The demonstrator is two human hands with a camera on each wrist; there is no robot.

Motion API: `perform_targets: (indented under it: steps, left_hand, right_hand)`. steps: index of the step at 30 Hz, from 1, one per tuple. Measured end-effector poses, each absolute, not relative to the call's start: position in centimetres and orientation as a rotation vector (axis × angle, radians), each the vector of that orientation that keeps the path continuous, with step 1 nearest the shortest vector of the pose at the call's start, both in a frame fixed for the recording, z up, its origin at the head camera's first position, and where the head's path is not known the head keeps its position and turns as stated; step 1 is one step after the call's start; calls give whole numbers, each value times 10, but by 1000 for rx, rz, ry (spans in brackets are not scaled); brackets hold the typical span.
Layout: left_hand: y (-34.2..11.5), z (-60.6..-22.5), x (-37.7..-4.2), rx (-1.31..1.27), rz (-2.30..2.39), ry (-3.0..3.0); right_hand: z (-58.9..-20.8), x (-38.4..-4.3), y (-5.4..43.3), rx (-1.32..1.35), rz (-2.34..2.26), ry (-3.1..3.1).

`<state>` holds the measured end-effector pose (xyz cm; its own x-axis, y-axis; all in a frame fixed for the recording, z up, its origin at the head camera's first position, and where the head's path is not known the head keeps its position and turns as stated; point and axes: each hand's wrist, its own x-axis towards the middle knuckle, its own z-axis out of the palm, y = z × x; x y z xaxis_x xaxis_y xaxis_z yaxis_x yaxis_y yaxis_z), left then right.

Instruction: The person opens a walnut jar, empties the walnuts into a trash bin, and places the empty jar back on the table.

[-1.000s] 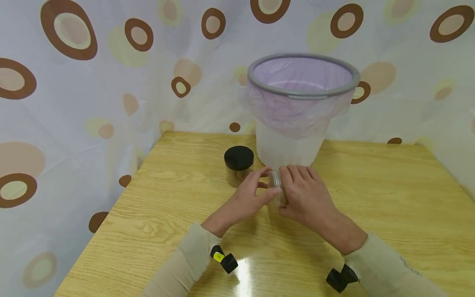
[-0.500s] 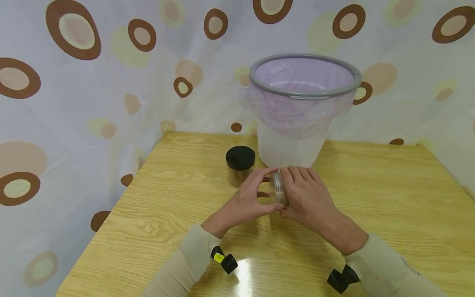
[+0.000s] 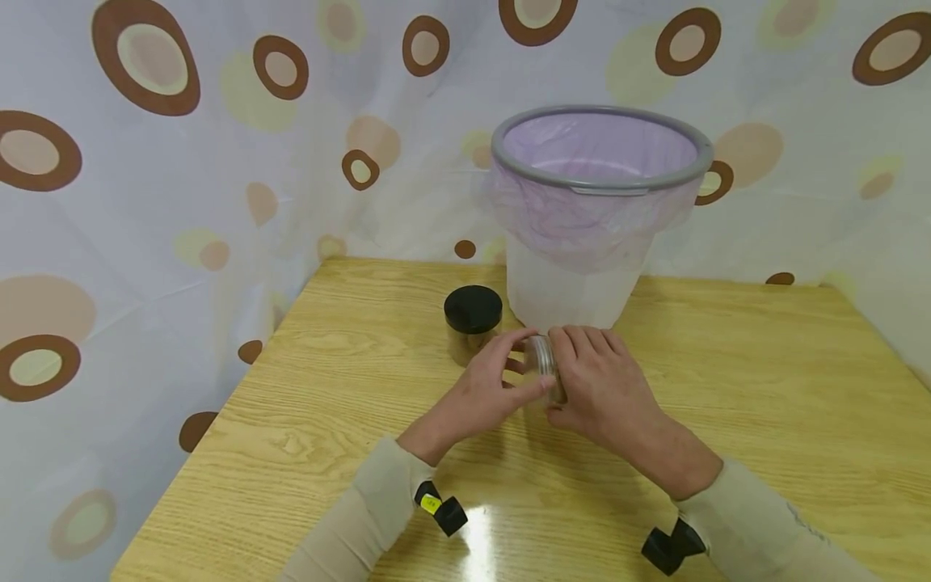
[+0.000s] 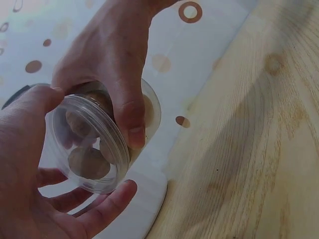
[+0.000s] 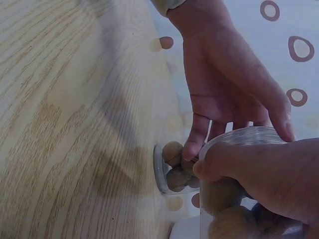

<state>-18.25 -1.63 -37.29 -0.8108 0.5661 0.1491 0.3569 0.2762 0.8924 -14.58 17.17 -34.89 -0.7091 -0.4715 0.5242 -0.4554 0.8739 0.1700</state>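
A clear jar (image 3: 541,365) with walnuts (image 4: 88,163) inside is held on its side just above the table. My right hand (image 3: 604,380) grips its body from the right, with the thumb along the side in the left wrist view. My left hand (image 3: 476,392) curls its thumb and fingers around the clear ridged end. Whether that end is a lid or the open mouth cannot be told. Behind the left hand stands a second jar (image 3: 473,315), upright with a black lid. Walnuts show through its wall in the right wrist view.
A whitish bin (image 3: 567,283) with a grey ring and a purple liner bag stands at the back, just beyond the hands. The wood-grain table (image 3: 327,420) meets patterned curtain cloth (image 3: 240,186) at its back and left edges.
My left thumb and fingers have shifted around the jar's ridged end, the thumb dropping lower and then coming back up. My right hand has kept its grip in nearly the same place.
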Motion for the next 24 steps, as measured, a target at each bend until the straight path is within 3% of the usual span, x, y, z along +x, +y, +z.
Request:
perform_targets:
  steps: [6,16,24]
  left_hand:
    - [-15,-373,-184,808,1587,2272]
    - [-15,-374,-182,1142,1597,2283]
    - [-19,-376,-182,1177,1579,2298]
  right_hand:
    - [-350,-146,173,668,-23,-2466]
    - [-351,-145,174,669,-1,-2448]
    - [-353,-145,172,669,-7,-2464]
